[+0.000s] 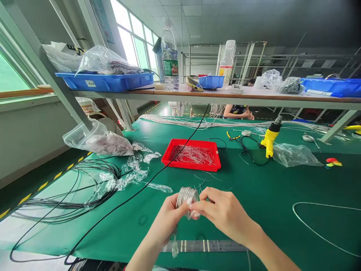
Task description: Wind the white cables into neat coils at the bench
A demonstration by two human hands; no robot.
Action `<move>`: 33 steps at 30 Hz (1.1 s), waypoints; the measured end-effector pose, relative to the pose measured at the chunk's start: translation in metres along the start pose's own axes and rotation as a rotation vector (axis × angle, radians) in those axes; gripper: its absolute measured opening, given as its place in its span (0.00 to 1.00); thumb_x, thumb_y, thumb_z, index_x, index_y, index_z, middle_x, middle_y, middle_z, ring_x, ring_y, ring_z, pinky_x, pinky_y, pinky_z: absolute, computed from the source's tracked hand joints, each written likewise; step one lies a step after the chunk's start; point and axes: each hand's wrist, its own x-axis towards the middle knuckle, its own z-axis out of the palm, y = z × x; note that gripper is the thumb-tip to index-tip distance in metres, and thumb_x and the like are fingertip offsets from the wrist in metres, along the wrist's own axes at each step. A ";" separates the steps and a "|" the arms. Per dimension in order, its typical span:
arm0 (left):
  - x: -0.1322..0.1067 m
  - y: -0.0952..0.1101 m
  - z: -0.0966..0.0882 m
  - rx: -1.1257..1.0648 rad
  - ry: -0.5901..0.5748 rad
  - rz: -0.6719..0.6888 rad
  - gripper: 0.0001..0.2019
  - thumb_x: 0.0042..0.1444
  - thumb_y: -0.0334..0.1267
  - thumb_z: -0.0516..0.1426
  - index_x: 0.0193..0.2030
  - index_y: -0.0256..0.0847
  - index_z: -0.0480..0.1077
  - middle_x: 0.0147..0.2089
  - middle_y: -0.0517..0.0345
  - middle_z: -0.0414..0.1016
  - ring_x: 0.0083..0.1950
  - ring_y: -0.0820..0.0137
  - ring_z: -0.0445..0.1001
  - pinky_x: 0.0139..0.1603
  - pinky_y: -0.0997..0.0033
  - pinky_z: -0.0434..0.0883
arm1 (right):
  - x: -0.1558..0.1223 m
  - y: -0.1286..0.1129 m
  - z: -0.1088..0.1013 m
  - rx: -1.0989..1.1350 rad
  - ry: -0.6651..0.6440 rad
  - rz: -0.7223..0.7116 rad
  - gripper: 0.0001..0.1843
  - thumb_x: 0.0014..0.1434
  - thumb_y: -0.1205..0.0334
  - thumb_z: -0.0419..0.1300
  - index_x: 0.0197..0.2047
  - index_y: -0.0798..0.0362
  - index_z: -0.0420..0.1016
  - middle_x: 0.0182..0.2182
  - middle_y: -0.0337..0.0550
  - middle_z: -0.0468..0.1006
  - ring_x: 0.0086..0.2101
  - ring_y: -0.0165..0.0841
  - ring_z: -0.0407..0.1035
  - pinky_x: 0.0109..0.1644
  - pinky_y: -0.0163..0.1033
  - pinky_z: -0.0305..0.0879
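My left hand (172, 212) is closed around a coil of grey cable (186, 197), held above the green table. My right hand (221, 209) meets the coil from the right, its thumb and fingertips pinched at the coil's lower side. What those fingertips grip is too small to make out, though a bit of clear plastic shows there. Below my left wrist a small clear piece (175, 248) hangs down. Under both hands a steel ruler (211, 246) lies along the table's front edge.
A red tray (166, 162) of thin wire pieces sits ahead. Black cable coils (93, 203) and plastic film (132, 173) lie left. At right are a yellow heat gun (270, 141) and a plastic bag (296, 154). A shelf (191, 98) spans above; a person's arm (229, 111) shows beyond.
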 end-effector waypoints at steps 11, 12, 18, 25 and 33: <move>0.001 -0.006 0.004 -0.315 -0.122 -0.082 0.14 0.56 0.46 0.58 0.29 0.36 0.71 0.19 0.58 0.75 0.23 0.79 0.67 0.29 0.82 0.66 | 0.025 0.022 0.001 0.763 -0.095 0.510 0.14 0.51 0.48 0.64 0.30 0.51 0.73 0.30 0.34 0.70 0.25 0.24 0.56 0.28 0.35 0.55; 0.001 -0.007 0.004 -0.344 -0.128 -0.079 0.14 0.57 0.45 0.58 0.28 0.36 0.71 0.20 0.58 0.75 0.23 0.79 0.68 0.29 0.82 0.66 | 0.026 0.022 0.003 0.779 -0.086 0.518 0.15 0.51 0.47 0.64 0.31 0.50 0.73 0.30 0.34 0.70 0.25 0.24 0.57 0.28 0.35 0.55; 0.006 -0.012 0.007 -0.523 -0.071 -0.047 0.11 0.55 0.45 0.59 0.33 0.38 0.73 0.22 0.63 0.75 0.21 0.82 0.67 0.29 0.82 0.68 | 0.024 0.016 0.020 0.696 0.133 0.502 0.13 0.54 0.49 0.62 0.32 0.50 0.73 0.31 0.36 0.70 0.28 0.25 0.60 0.30 0.34 0.57; 0.009 -0.006 -0.006 -0.600 0.030 -0.005 0.10 0.45 0.37 0.67 0.28 0.32 0.74 0.19 0.60 0.73 0.21 0.80 0.69 0.26 0.84 0.71 | 0.009 0.020 0.040 0.792 0.116 0.700 0.17 0.52 0.49 0.64 0.42 0.47 0.68 0.33 0.34 0.69 0.26 0.24 0.59 0.30 0.35 0.58; 0.013 0.001 -0.064 -0.900 0.524 0.218 0.10 0.46 0.29 0.65 0.36 0.38 0.74 0.24 0.67 0.76 0.26 0.80 0.73 0.29 0.87 0.75 | -0.048 0.025 0.089 1.028 -0.146 1.065 0.13 0.60 0.50 0.53 0.38 0.52 0.62 0.27 0.33 0.68 0.20 0.23 0.61 0.27 0.36 0.61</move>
